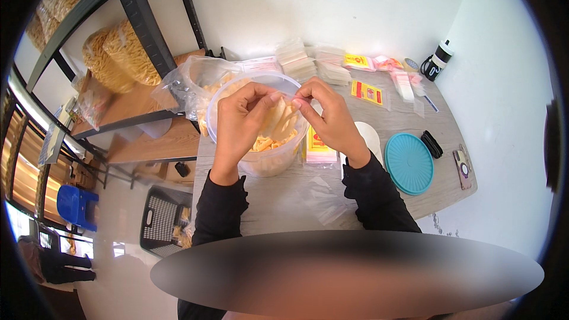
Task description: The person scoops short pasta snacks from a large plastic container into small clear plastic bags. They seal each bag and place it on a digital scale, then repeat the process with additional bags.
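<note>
Both hands are raised over a clear plastic tub (268, 163) of pale yellow snack sticks. My left hand (237, 124) and my right hand (329, 118) pinch the top edges of a small clear plastic bag (283, 117) that holds several of the sticks, one hand at each side. The bag hangs just above the tub's mouth. Black sleeves cover both forearms.
A grey table (296, 198) carries a teal round lid (409, 163), a white lid (370, 136), yellow-and-red labelled packets (367, 92), stacks of clear bags (296, 59), a phone (462, 169) and a dark tumbler (437, 60). A metal shelf (142, 24) with bagged snacks stands left. A black crate (163, 225) sits on the floor.
</note>
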A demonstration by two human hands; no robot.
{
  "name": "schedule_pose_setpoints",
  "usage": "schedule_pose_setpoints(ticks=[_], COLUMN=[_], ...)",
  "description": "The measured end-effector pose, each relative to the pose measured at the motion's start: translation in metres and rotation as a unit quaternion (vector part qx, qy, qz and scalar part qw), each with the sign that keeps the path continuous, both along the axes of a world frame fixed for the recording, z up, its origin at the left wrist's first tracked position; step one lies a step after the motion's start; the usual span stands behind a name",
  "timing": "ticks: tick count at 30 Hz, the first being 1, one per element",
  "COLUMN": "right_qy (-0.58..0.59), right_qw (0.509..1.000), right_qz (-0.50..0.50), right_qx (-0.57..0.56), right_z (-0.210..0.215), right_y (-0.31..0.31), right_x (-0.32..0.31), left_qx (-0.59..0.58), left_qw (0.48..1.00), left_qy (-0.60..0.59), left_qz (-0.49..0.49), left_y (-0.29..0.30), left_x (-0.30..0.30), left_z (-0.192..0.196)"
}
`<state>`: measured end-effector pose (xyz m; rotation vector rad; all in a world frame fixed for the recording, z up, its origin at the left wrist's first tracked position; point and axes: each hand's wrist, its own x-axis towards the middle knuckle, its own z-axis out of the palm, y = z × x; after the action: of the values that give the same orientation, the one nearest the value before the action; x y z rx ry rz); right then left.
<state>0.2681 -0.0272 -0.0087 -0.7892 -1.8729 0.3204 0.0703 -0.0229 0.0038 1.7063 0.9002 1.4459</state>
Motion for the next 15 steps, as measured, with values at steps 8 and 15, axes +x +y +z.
schedule_pose_setpoints(ticks=[8, 15], right_qy=[-0.006, 0.011], right_qw=[1.0, 1.0], right_qz=[-0.009, 0.007], right_qx=[-0.001, -0.004], right_z=[0.003, 0.002], right_y=[-0.001, -0.007], right_x=[0.002, -0.007], left_qx=[0.006, 0.084], left_qw=[0.998, 0.994], left_qy=[-0.044, 0.072], left_qz=[-0.037, 0.02], left_y=[0.002, -0.012], left_x=[0.005, 0.009], left_z=[-0.002, -0.002])
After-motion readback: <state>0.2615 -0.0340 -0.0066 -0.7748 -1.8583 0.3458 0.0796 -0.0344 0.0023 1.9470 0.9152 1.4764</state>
